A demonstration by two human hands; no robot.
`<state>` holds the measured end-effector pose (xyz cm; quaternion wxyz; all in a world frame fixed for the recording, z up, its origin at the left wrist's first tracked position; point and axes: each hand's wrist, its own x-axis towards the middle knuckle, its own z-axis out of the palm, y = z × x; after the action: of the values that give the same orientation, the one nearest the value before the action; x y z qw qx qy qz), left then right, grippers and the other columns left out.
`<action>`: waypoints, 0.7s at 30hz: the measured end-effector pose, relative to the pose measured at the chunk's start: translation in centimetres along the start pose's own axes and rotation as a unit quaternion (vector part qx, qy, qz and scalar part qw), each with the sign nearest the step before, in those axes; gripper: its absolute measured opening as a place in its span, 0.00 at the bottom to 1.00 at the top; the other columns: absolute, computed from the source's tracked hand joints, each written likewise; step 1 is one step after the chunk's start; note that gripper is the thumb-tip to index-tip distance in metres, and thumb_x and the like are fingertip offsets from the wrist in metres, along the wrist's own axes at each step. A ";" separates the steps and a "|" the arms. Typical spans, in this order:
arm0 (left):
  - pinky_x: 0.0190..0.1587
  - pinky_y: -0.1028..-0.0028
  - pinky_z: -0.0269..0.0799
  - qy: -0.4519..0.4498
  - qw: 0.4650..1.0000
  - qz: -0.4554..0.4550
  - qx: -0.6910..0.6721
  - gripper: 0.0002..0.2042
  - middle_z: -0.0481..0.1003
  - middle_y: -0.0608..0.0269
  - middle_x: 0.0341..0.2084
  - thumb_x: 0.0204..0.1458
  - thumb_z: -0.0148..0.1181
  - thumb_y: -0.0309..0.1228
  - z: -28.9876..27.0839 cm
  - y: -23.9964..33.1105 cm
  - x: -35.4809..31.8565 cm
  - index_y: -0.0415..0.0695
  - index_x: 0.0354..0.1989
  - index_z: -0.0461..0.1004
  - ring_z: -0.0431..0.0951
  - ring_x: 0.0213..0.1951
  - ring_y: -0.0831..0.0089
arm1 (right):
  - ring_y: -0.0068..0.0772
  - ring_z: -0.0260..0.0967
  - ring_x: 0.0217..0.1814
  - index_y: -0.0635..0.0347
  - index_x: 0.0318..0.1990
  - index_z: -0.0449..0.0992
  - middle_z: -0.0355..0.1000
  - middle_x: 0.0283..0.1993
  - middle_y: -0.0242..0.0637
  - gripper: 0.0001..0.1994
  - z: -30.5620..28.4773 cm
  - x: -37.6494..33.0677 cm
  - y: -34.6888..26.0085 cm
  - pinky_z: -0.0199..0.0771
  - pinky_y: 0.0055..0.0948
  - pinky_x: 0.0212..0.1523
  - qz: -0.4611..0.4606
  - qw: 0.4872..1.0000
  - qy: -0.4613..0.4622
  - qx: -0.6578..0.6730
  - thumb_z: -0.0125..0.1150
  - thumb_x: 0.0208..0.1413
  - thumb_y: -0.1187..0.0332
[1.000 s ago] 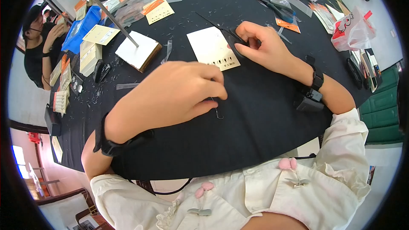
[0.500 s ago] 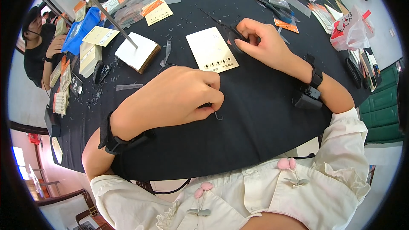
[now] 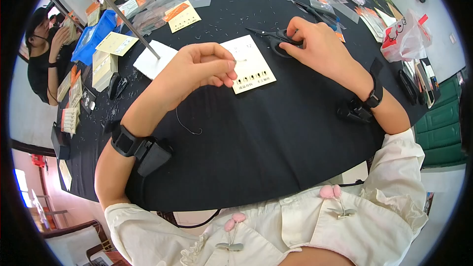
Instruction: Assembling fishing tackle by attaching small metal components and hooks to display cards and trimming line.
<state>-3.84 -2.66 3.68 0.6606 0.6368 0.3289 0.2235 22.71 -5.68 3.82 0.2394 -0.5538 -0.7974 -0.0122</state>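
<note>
My left hand [image 3: 202, 66] is raised over the left edge of a cream card [image 3: 257, 66]. Its thumb and fingertips are pinched together, with a tiny thin end sticking out past them. Below that wrist hangs or lies a thin line [image 3: 183, 123] with a small curled end; whether it runs up into the pinch is hidden. The card bears a row of small dark hook shapes along its near edge. At the card's far right, my right hand [image 3: 318, 42] has thumb and fingers closed round the handles of black scissors [image 3: 280, 45], whose blades point left.
A metal rod [image 3: 123, 15] rises from a white-topped block [image 3: 148, 64] at left. Beyond stand stacked cards [image 3: 104, 71] and a blue bin [image 3: 98, 34], beside another person. Plastic sleeves [image 3: 152, 12] lie at the back, pliers-like tools [image 3: 315, 14] and a plastic bag [image 3: 406, 39] right.
My left hand has risen from the near middle of the table to the card and turned over. The scissors have swung and shifted slightly right with my right hand.
</note>
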 end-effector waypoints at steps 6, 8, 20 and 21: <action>0.36 0.86 0.71 0.051 0.993 0.003 -0.105 0.08 0.74 0.66 0.29 0.55 0.57 0.30 -1.0 -1.6 0.8 0.40 0.39 0.72 0.74 0.31 0.83 | 0.42 0.74 0.25 0.64 0.26 0.74 0.73 0.22 0.45 0.10 -0.4 -0.2 -0.6 0.72 0.32 0.28 0.001 0.999 -0.037 -0.030 0.63 0.48 0.65; 0.36 0.86 0.70 0.054 0.991 0.010 -0.121 0.08 0.74 0.66 0.29 0.54 0.58 0.30 -1.2 -2.0 0.9 0.40 0.40 0.73 0.74 0.31 0.83 | 0.43 0.74 0.25 0.63 0.25 0.75 0.73 0.21 0.44 0.10 -0.3 -0.1 -0.4 0.72 0.33 0.29 -0.017 0.999 -0.032 -0.013 0.61 0.48 0.65; 0.36 0.86 0.68 0.097 0.980 0.018 -0.172 0.08 0.73 0.67 0.29 0.54 0.59 0.31 -0.9 -2.3 1.2 0.41 0.38 0.74 0.72 0.31 0.85 | 0.41 0.73 0.35 0.59 0.36 0.77 0.75 0.33 0.43 0.16 -2.0 3.2 12.5 0.71 0.35 0.35 0.124 0.981 -0.033 -0.145 0.61 0.50 0.54; 0.36 0.86 0.68 0.103 0.980 0.021 -0.170 0.07 0.73 0.68 0.29 0.54 0.59 0.31 -0.8 -2.3 1.3 0.41 0.37 0.74 0.71 0.31 0.85 | 0.41 0.72 0.45 0.61 0.44 0.75 0.75 0.43 0.42 0.20 -2.1 3.3 13.1 0.70 0.34 0.46 0.144 0.975 -0.086 -0.147 0.61 0.51 0.55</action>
<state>-3.82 -1.39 1.23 0.7169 0.4955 0.3387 0.3547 34.24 1.66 3.73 0.0847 -0.6911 -0.7163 -0.0470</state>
